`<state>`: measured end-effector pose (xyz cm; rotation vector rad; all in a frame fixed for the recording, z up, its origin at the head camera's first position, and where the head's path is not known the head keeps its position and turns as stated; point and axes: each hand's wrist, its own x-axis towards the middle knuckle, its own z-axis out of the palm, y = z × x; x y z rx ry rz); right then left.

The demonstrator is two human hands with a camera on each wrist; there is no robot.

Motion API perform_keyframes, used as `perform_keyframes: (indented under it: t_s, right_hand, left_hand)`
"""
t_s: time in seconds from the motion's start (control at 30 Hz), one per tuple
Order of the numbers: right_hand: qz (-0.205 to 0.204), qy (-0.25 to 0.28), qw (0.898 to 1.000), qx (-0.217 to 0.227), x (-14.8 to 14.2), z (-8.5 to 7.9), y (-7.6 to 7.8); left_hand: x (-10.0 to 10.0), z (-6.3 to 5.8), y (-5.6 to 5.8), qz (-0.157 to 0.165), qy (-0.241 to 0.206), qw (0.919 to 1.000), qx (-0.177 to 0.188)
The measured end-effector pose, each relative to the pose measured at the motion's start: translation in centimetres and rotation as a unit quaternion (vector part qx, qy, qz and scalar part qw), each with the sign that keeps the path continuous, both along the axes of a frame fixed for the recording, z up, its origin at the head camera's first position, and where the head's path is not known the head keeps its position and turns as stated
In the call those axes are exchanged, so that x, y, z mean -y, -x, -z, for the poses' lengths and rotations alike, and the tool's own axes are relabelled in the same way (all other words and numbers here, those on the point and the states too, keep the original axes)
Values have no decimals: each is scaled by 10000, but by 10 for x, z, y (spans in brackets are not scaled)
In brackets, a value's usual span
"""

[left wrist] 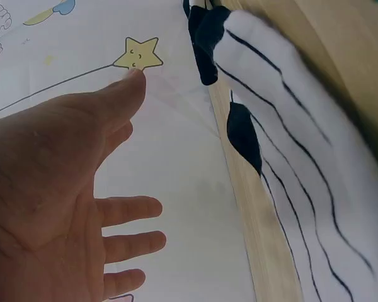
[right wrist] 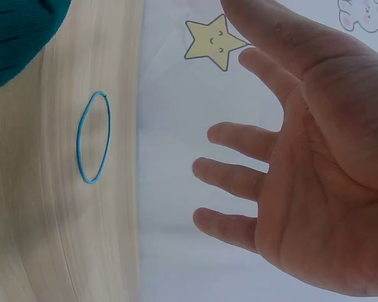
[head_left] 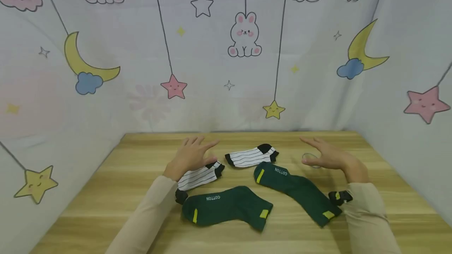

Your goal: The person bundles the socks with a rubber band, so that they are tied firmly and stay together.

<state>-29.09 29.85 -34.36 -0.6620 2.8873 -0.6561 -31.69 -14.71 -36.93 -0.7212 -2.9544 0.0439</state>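
Both hands hover over the table with fingers spread and nothing in them. The left hand (head_left: pixel 192 156) is above a white sock with dark stripes (head_left: pixel 199 177), covering part of it in the head view. A second striped sock (head_left: pixel 245 157) lies farther back between the hands. The right hand (head_left: pixel 328 156) is over a thin blue ring (right wrist: pixel 79 145), which lies flat on the wood. One dark green sock (head_left: pixel 226 207) marked COTTON lies in front, and another green sock (head_left: pixel 296 187) slants toward the right wrist. Both green socks have yellow patches.
The wooden table (head_left: pixel 106 191) ends at a back edge against a pale cloth (head_left: pixel 219 109) printed with stars, moons and rabbits. Similar cloth hangs at the left and right sides. A dark strap (head_left: pixel 340 197) sits on the right wrist.
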Motion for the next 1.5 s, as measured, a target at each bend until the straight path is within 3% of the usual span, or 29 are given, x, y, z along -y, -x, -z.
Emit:
perform_keyframes:
  t_s: [0.27, 0.5, 0.6, 0.73, 1.0, 1.13, 1.33, 1.5]
  right_hand:
    - [-403, 272, 9988, 61, -3, -5, -2]
    - [-508, 376, 9940, 889, -4, -9, -5]
    - [-527, 484, 9886, 1324, -4, -13, -7]
    - [-536, 586, 9842, 1581, -6, -16, -9]
    - [-198, 346, 9822, 1835, -11, -17, -14]
    - [-123, 271, 9753, 2188, -13, -17, -15]
    - [-61, 62, 9647, 2632, -15, -16, -17]
    - [110, 108, 9604, 2783, -15, -13, -18]
  left_hand:
    - [-8, -4, -3, 599, -595, 9945, 612]
    - [-11, -3, -3, 1068, -725, 9879, 864]
    - [-11, -6, -2, 1098, -880, 9839, 1106]
    - [-13, -11, -1, 1028, -1089, 9786, 1410]
    - [-26, -17, -1, 1347, -899, 9731, 1639]
    - [-32, -20, 0, 1441, -909, 9688, 1802]
    - [-39, -21, 0, 1645, -1051, 9584, 2081]
    - [-45, -16, 2, 1748, -1041, 9560, 2114]
